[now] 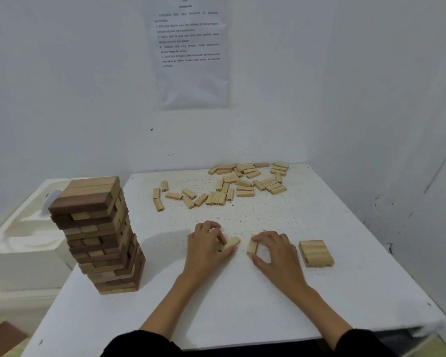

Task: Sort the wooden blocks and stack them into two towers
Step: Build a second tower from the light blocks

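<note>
- Print on the wall sheet (pixel 191 47) is too blurred to read.
- The left hand (pixel 206 244) covers one end of a block (pixel 233 241) under its fingers (pixel 220 238).

Left sleeve (pixel 142 343) and right sleeve (pixel 366 342): black, plain, matte cloth, ending high on the forearm near the elbow and cut off by the lower edge of the view. Cuff edges soft, rounded and slightly uneven, loosely bunched — texture of the weave too dark to make out. Beyond each cuff, bare forearm, slender, narrowing evenly to the wrist. Left grip (pixel 206 244) and right grip (pixel 277 251): bare, with slim fingers — nails too small to describe.
</note>
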Tool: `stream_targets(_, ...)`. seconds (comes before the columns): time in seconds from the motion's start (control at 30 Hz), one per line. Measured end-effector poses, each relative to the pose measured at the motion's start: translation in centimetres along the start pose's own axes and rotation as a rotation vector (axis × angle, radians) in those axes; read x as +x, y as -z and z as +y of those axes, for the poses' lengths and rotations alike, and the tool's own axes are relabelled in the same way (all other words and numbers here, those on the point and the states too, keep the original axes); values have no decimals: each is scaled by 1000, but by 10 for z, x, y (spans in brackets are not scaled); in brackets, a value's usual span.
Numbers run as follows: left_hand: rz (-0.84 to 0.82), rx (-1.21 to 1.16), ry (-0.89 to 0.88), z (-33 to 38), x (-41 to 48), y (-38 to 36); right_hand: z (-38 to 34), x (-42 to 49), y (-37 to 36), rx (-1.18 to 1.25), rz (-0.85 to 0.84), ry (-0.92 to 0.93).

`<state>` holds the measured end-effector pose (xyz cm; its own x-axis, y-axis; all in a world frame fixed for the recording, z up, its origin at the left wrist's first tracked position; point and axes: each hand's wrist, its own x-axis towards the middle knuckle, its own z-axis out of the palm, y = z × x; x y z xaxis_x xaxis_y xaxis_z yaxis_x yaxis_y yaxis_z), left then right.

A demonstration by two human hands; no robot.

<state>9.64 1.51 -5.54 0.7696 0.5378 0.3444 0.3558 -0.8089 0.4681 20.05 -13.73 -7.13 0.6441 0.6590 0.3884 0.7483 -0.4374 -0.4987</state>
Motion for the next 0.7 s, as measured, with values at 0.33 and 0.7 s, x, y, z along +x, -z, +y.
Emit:
stream_targets(0.33, -308, -504, 138, -38, 5, 35, -6, 27, -7, 209, -191, 95)
stream_targets(0.7, -344, -316, 8, -42, 10, 33, -8, 43, -4, 261, -312, 146)
